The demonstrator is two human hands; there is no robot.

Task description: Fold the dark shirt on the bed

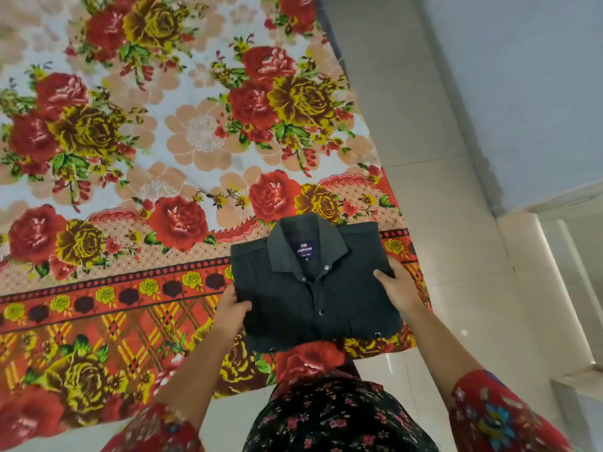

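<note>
The dark shirt (313, 288) is folded into a compact rectangle, collar and a blue label facing up, metal snaps down its front. It sits near the bed's front right corner, on the floral bedspread (156, 177). My left hand (230, 313) grips the shirt's left edge, thumb on top and fingers underneath. My right hand (396, 287) grips the right edge the same way, thumb lying over the fabric. Whether the shirt rests on the bed or is slightly lifted cannot be told.
The bedspread's edge hangs down over the front of the bed (98, 370). A pale tiled floor (440, 223) runs along the right of the bed, with a white ledge or step (554, 288) further right. My floral-patterned clothing fills the bottom of the view.
</note>
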